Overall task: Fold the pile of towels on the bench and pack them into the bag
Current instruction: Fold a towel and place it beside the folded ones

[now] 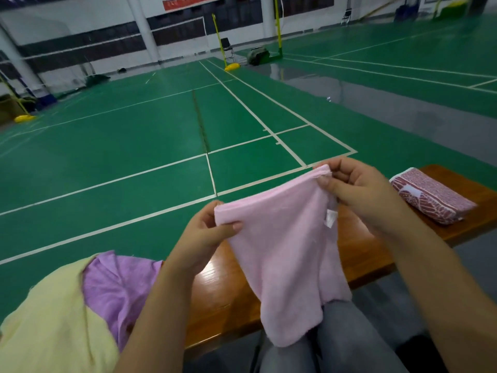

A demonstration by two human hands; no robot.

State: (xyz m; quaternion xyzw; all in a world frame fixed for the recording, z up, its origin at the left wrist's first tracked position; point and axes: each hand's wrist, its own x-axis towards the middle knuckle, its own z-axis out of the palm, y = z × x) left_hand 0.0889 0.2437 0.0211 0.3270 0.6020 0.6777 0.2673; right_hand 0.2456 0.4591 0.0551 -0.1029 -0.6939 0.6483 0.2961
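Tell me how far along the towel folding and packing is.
Done: possibly one folded red patterned towel at the bench's right end. In hand: the left hand and right hand pinch the pink towel's top corners, holding it up. Left: yellow towel and purple towel lie crumpled; no bag is visible.

No text on the red banner (192,1) is legible.

Three loose towels (pink (282,251), purple (118,286), yellow (53,324)), one folded patterned towel (430,196)
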